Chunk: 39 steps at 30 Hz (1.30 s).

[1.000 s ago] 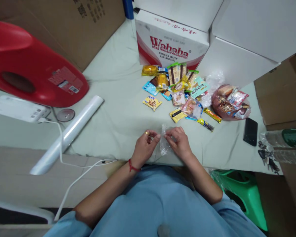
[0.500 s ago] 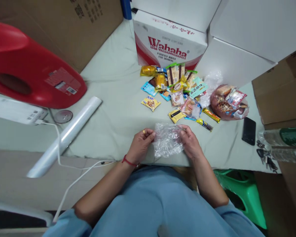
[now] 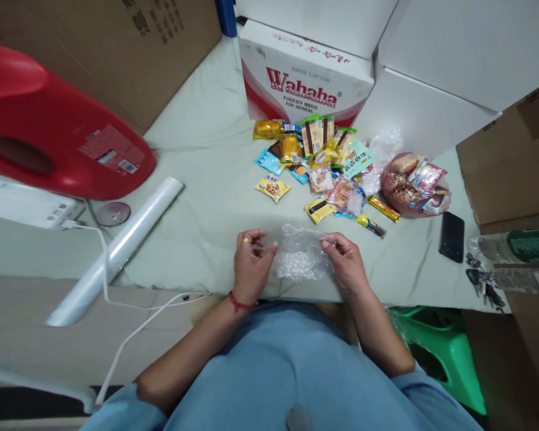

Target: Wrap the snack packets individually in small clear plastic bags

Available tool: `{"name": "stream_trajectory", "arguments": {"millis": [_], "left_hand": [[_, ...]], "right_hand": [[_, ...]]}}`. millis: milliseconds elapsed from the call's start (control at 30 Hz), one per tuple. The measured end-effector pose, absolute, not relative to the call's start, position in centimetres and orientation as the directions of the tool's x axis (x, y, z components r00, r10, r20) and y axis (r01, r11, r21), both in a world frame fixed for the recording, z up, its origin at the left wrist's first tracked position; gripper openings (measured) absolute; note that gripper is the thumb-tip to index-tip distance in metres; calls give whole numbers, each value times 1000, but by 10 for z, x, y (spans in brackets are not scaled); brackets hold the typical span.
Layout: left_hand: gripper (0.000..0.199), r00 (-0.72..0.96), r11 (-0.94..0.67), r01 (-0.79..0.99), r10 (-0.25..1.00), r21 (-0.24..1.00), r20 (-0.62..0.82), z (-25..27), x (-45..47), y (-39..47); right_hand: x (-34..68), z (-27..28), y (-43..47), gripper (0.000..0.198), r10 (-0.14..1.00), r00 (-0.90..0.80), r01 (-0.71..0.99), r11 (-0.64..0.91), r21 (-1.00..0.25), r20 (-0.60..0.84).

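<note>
A crumpled clear plastic bag (image 3: pixel 302 257) is held up over the near edge of the table. My right hand (image 3: pixel 345 257) pinches its right upper corner between thumb and fingers. Just left of the bag, my left hand (image 3: pixel 253 263) has its thumb and fingers apart, with no plastic visible between them; it wears a ring and a red bracelet. Beyond the hands lies a pile of wrapped snacks (image 3: pixel 317 140), with a small yellow cookie packet (image 3: pixel 273 188) at its left front and a yellow packet (image 3: pixel 320 210) nearer the bag.
A red jug (image 3: pixel 63 126), a white power strip (image 3: pixel 29 203) and a roll of plastic film (image 3: pixel 117 254) lie left. A Wahaha carton (image 3: pixel 305 78) stands behind. On the right are a snack-filled bowl (image 3: pixel 395 191), a phone (image 3: pixel 451 237), keys (image 3: pixel 485 284) and bottles (image 3: pixel 525 246). A green stool (image 3: pixel 458 365) stands below.
My left hand has let go of the bag's left edge and moved slightly left, its fingers opening. The right hand still grips the bag, which now hangs flatter.
</note>
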<state>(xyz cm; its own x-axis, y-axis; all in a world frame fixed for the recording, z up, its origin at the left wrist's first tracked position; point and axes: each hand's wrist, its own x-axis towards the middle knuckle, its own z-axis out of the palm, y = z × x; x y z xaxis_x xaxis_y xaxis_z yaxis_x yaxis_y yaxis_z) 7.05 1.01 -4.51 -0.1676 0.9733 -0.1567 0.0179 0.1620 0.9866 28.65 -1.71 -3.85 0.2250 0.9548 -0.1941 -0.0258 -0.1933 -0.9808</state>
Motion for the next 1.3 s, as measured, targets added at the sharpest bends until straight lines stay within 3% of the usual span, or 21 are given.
{"name": "stream_trajectory", "arguments": {"millis": [67, 167, 267, 400, 533, 700, 1033, 1133, 1300], "left_hand": [[36, -94, 199, 22, 976, 980, -196, -35, 76, 4], [51, 220, 382, -92, 909, 920, -355, -23, 89, -1], [50, 321, 456, -152, 862, 877, -392, -17, 102, 2], [40, 291, 434, -181, 881, 882, -374, -13, 106, 7], [35, 344, 391, -102, 876, 915, -337, -12, 102, 4], [30, 333, 278, 34, 902, 960, -273, -14, 103, 1], [20, 288, 210, 137, 927, 968, -242, -14, 98, 4], [18, 235, 132, 135, 958, 982, -162, -10, 96, 5], [15, 246, 57, 149, 965, 987, -93, -7, 99, 6]], "right_hand": [[283, -36, -23, 26, 968, 247, 157, -92, -983, -52], [275, -28, -32, 16, 971, 167, 434, 84, -897, 172], [269, -21, -37, 17, 959, 47, 551, 209, -808, 280], [272, -14, -40, 25, 977, -31, 469, 199, -860, 210], [277, -12, -41, 40, 993, -14, 317, 116, -941, 118], [272, -16, -38, 20, 972, 177, 381, 75, -921, 153], [275, -22, -26, 18, 965, 214, -40, -143, -989, -148], [278, -17, -28, 20, 960, 263, -20, -90, -996, -92], [274, -7, -28, 21, 997, 62, 215, 20, -976, 34]]}}
